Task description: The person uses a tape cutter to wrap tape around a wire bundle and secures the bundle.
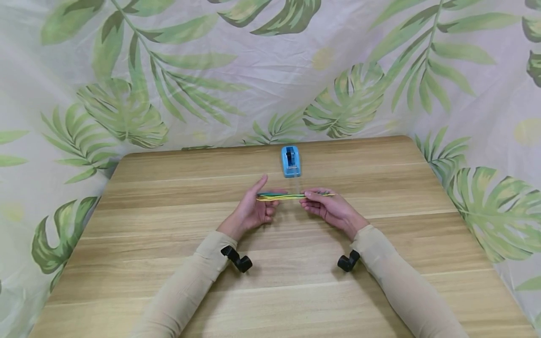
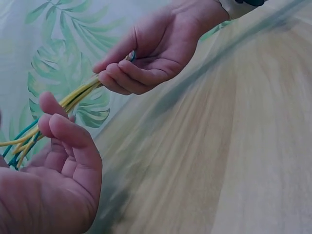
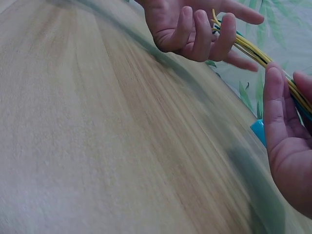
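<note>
A bundle of thin yellow and green wires (image 1: pixel 284 197) stretches level between both hands above the table. My right hand (image 1: pixel 329 209) pinches its right part between thumb and fingers; a short end sticks out beyond them. At the left end, the wires lie across my left hand (image 1: pixel 252 209), whose thumb stands up and whose fingers are loosely bent. The left wrist view shows loose wire ends by the left hand (image 2: pixel 63 180). A clear strip of tape (image 1: pixel 297 184) reaches from a blue tape dispenser (image 1: pixel 290 162) down to the bundle near the right fingertips.
The wood-grain table (image 1: pixel 287 300) has its far edge just behind the dispenser. A leaf-patterned cloth (image 1: pixel 270 84) hangs behind and beside it. Black wrist mounts (image 1: pixel 238 259) stick out from the sleeves.
</note>
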The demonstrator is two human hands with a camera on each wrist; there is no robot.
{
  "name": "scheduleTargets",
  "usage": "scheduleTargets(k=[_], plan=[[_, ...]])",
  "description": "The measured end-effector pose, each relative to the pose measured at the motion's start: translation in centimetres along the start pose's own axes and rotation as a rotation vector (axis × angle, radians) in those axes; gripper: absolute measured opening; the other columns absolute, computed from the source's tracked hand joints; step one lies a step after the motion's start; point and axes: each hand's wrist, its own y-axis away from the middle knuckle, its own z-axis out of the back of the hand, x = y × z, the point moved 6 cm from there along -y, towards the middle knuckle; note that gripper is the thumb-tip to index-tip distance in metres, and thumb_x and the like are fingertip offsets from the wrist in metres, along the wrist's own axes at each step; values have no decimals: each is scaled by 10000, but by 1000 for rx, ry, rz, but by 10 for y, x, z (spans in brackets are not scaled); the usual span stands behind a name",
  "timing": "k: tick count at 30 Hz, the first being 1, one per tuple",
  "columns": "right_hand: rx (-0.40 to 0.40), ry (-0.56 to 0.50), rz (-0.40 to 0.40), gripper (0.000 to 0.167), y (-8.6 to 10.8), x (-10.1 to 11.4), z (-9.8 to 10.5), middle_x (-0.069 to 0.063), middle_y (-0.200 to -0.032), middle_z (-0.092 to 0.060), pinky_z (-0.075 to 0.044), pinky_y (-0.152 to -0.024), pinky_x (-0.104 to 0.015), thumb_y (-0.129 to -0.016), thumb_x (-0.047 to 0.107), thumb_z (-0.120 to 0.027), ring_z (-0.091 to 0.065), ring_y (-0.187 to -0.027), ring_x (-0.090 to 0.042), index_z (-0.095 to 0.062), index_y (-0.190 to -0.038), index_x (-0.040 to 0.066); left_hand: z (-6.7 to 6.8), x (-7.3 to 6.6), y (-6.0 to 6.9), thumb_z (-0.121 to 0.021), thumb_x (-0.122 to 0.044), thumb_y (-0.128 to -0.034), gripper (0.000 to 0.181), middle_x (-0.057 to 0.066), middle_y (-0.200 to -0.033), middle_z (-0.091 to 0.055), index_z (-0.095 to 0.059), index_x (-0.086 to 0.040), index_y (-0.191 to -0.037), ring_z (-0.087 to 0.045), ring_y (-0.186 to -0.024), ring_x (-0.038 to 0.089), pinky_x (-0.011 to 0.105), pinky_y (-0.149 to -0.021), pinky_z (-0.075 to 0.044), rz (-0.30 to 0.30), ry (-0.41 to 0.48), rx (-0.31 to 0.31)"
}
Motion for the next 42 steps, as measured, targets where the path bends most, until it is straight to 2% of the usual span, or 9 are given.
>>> scheduleTargets(k=[6,12,20,23,28,31,35,38,42], plan=[[18,20,4,169,1,2,2,-129,-937,-739,-575,-826,-277,-1009,13,-580,-720,-870,-186,-744,-1047,35,-2,0,-2,-437,-509,-1051,681,-36,-697,-537,-420,4,-1499,-376,-546,102,250,-497,-315,-5,-67,0],[29,24,-4,168,0,3,4,-137,-936,-739,-579,-813,-277,-1006,5,-582,-722,-862,-188,-736,-1073,20,-1,2,-4,-446,-306,-1089,447,-27,-709,-480,-525,-11,-1414,-350,-521,59,202,-459,-314,0,-72,-22],[18,40,-5,177,-1,4,3,-121,-948,-731,-574,-826,-281,-1004,67,-614,-710,-858,-180,-693,-1148,-1,1,-1,-5,-489,-218,-1078,411,-20,-730,-492,-534,14,-1414,-383,-538,41,177,-472,-344,-46,-126,6],[12,39,-5,317,-1,3,1,-116,-946,-728,-573,-818,-277,-1013,129,-619,-705,-849,-174,-609,-1265,-64,1,-4,-4,-489,-212,-1078,411,-23,-724,-486,-536,22,-1413,-389,-547,39,179,-483,-352,-67,-157,22],[-20,14,-21,647,-3,2,1,-121,-925,-724,-575,-764,-269,-1026,339,-599,-697,-803,-165,-410,-1421,-137,2,-8,-4,-508,-195,-1071,395,-16,-717,-476,-560,36,-1387,-390,-549,47,200,-502,-370,-111,-220,32],[-59,-7,-52,666,-5,0,1,-116,-905,-726,-571,-734,-262,-1011,445,-584,-695,-776,-158,-487,-1364,-111,4,-10,-5,-528,-182,-1062,374,-7,-727,-470,-584,40,-1359,-395,-566,58,215,-516,-385,-135,-253,40],[-109,-22,-90,539,-5,-2,1,-106,-885,-733,-576,-733,-262,-997,497,-581,-703,-765,-156,-649,-1144,-17,5,-12,-6,-541,-181,-1059,368,3,-746,-473,-597,44,-1344,-407,-592,74,226,-526,-424,-177,-306,63],[-136,-34,-99,469,-6,-2,0,-110,-870,-735,-584,-737,-269,-991,486,-600,-711,-754,-164,-659,-1034,22,7,-14,-6,-541,-170,-1059,369,7,-747,-476,-595,51,-1349,-415,-603,83,230,-527,-450,-201,-327,76],[-142,-50,-86,367,-6,-1,-1,-115,-844,-738,-590,-723,-271,-1012,402,-603,-718,-732,-170,-624,-1013,36,9,-15,-7,-550,-161,-1054,381,9,-743,-482,-581,64,-1359,-418,-612,89,236,-532,-468,-218,-347,81]])
